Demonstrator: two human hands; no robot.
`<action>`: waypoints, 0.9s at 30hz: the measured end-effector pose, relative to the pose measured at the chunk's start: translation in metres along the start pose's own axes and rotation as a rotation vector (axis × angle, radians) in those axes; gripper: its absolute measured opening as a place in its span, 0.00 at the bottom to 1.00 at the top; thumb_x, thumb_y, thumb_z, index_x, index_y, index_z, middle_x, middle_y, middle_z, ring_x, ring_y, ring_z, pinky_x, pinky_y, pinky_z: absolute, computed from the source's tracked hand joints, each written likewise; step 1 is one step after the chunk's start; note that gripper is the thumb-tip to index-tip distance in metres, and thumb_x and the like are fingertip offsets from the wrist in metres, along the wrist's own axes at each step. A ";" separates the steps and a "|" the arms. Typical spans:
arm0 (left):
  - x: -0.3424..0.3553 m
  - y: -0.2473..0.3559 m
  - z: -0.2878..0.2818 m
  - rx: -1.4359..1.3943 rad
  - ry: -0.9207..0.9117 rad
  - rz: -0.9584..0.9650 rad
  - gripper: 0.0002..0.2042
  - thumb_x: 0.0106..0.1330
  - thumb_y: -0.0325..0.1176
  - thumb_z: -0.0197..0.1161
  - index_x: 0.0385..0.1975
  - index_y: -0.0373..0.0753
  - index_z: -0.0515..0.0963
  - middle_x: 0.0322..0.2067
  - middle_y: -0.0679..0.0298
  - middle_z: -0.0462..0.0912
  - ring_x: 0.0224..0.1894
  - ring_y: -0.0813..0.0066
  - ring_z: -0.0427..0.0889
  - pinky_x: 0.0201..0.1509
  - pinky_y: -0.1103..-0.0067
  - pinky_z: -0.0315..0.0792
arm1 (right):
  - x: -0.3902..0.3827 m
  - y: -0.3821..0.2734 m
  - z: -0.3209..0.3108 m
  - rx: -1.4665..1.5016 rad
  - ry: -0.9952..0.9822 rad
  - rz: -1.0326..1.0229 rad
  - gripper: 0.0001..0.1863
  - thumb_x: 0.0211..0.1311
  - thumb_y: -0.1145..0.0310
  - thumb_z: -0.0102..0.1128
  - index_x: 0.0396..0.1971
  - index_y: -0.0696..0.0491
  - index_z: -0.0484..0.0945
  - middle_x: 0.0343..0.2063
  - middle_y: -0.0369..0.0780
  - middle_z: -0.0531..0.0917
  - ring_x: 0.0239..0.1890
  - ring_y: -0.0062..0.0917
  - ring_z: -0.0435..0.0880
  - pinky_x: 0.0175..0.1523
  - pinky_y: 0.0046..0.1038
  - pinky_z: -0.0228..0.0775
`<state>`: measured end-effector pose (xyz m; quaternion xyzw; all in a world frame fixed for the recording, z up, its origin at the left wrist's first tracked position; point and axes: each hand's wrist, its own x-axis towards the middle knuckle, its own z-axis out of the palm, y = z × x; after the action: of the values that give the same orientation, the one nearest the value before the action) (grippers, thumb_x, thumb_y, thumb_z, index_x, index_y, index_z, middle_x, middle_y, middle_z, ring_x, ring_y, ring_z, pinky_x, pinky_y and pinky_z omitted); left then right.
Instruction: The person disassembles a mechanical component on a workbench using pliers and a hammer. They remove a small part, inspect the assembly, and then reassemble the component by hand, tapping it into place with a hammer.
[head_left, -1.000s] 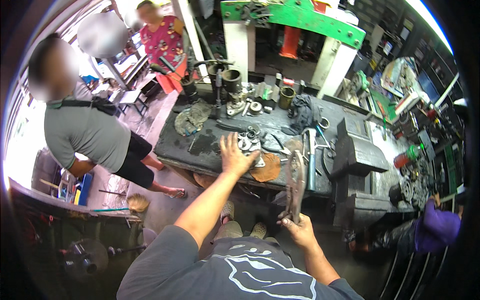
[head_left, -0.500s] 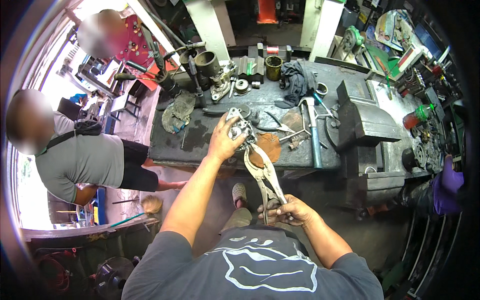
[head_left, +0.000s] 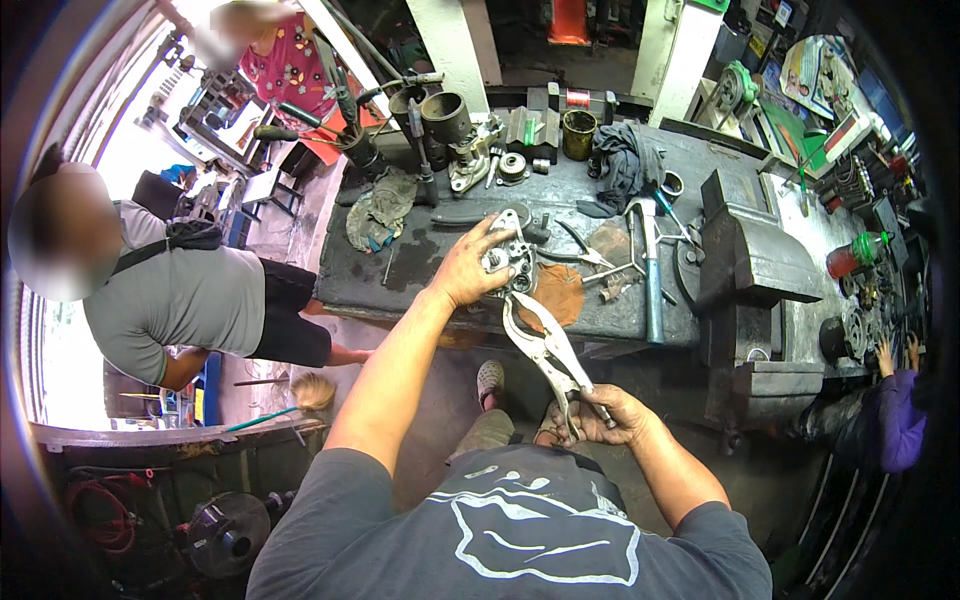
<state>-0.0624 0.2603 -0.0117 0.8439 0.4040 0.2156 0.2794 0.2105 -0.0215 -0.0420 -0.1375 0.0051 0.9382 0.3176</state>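
Casting (head_left: 518, 257) was gripped by left hand (head_left: 468, 270), apparently for steadiness, while right hand (head_left: 617, 414), nearer the body, held pliers (head_left: 553, 352) by the handles, seemingly to aim them at it.

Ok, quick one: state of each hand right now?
Left hand: closed on the edge of a grey metal part, holding it.
Right hand: closed, holding the large locking pliers by the handle end.
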 end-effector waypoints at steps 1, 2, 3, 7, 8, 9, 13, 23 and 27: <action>0.000 0.000 -0.001 -0.002 -0.003 0.000 0.35 0.57 0.46 0.78 0.69 0.54 0.80 0.79 0.49 0.66 0.77 0.46 0.70 0.80 0.63 0.67 | 0.001 -0.001 0.000 -0.020 0.025 0.010 0.29 0.73 0.52 0.70 0.64 0.56 0.76 0.52 0.54 0.85 0.52 0.50 0.88 0.59 0.54 0.80; 0.000 0.000 -0.001 0.002 -0.013 0.005 0.35 0.57 0.46 0.78 0.69 0.55 0.80 0.79 0.49 0.66 0.77 0.46 0.70 0.80 0.62 0.67 | 0.000 -0.001 0.000 -0.027 0.032 0.011 0.29 0.73 0.52 0.70 0.64 0.57 0.76 0.51 0.54 0.85 0.51 0.49 0.88 0.59 0.53 0.80; 0.000 0.001 0.000 -0.002 0.001 0.003 0.35 0.57 0.46 0.78 0.69 0.55 0.80 0.79 0.49 0.66 0.77 0.46 0.70 0.80 0.62 0.67 | 0.001 0.000 0.001 -0.040 0.032 0.021 0.29 0.73 0.52 0.69 0.64 0.57 0.76 0.49 0.53 0.85 0.50 0.49 0.87 0.58 0.52 0.80; -0.002 0.003 0.001 0.018 0.007 -0.011 0.34 0.59 0.46 0.77 0.69 0.55 0.80 0.77 0.48 0.68 0.76 0.46 0.71 0.80 0.62 0.67 | 0.002 0.003 0.003 -0.035 0.088 0.035 0.28 0.73 0.54 0.71 0.61 0.59 0.78 0.40 0.47 0.84 0.39 0.37 0.82 0.49 0.42 0.76; -0.002 0.003 0.001 0.023 0.002 -0.028 0.34 0.59 0.46 0.77 0.69 0.56 0.80 0.77 0.47 0.68 0.76 0.46 0.71 0.80 0.62 0.67 | 0.002 0.003 0.005 -0.063 0.133 0.018 0.27 0.73 0.55 0.71 0.60 0.60 0.78 0.37 0.44 0.83 0.33 0.33 0.80 0.43 0.37 0.75; -0.002 0.003 0.001 0.028 0.002 -0.043 0.34 0.59 0.46 0.77 0.69 0.56 0.80 0.76 0.47 0.68 0.76 0.45 0.71 0.80 0.62 0.67 | 0.002 0.001 0.006 -0.084 0.132 0.054 0.27 0.73 0.55 0.71 0.59 0.60 0.78 0.36 0.44 0.83 0.31 0.32 0.80 0.40 0.36 0.74; -0.001 0.005 -0.001 0.008 -0.017 -0.043 0.34 0.59 0.47 0.77 0.69 0.57 0.80 0.75 0.46 0.70 0.75 0.43 0.71 0.80 0.61 0.67 | -0.001 -0.014 0.021 -0.288 0.180 0.059 0.25 0.72 0.53 0.73 0.54 0.59 0.78 0.33 0.43 0.85 0.27 0.30 0.83 0.33 0.32 0.78; -0.004 0.013 0.005 -0.022 0.047 -0.096 0.32 0.60 0.45 0.75 0.67 0.49 0.82 0.70 0.45 0.73 0.73 0.45 0.73 0.79 0.62 0.67 | 0.012 -0.011 0.043 -0.682 0.542 -0.089 0.23 0.76 0.49 0.69 0.45 0.57 0.79 0.24 0.40 0.84 0.20 0.26 0.83 0.25 0.31 0.75; -0.005 0.018 0.008 -0.017 0.108 -0.149 0.32 0.60 0.45 0.75 0.67 0.48 0.81 0.69 0.45 0.73 0.72 0.45 0.74 0.78 0.62 0.68 | 0.017 0.005 0.044 -0.597 0.583 -0.162 0.27 0.71 0.47 0.74 0.47 0.58 0.80 0.24 0.40 0.84 0.19 0.27 0.82 0.24 0.31 0.77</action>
<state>-0.0508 0.2450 -0.0065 0.7961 0.4785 0.2429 0.2796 0.1838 -0.0111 -0.0040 -0.4829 -0.1880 0.7923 0.3220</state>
